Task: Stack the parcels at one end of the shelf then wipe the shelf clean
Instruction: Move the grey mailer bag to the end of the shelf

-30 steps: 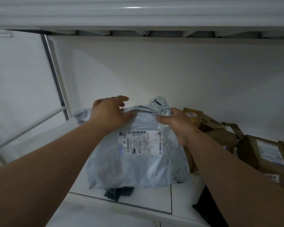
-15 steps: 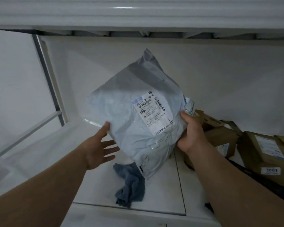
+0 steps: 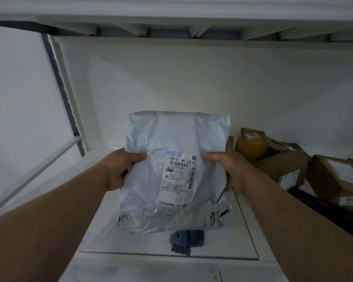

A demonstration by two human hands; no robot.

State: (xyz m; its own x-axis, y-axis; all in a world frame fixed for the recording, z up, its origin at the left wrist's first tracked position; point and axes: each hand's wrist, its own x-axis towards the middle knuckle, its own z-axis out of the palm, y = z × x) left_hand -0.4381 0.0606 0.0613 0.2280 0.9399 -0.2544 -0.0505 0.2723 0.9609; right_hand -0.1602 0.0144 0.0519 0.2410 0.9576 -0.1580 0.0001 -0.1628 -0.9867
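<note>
- Parcel point(image 3: 171, 159), grey mailer, upright over the shelf point(image 3: 130, 237), label facing me
- Left grip point(image 3: 118, 169) and right grip point(image 3: 228, 169) each clasp one side edge, thumbs in front
- Blue cloth point(image 3: 186, 239) lies near
- Brown boxes point(image 3: 277, 161) sit right

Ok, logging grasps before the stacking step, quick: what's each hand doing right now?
Left hand: holding the grey mailer parcel by its left edge, thumb on the front.
Right hand: holding the same parcel by its right edge.
</note>
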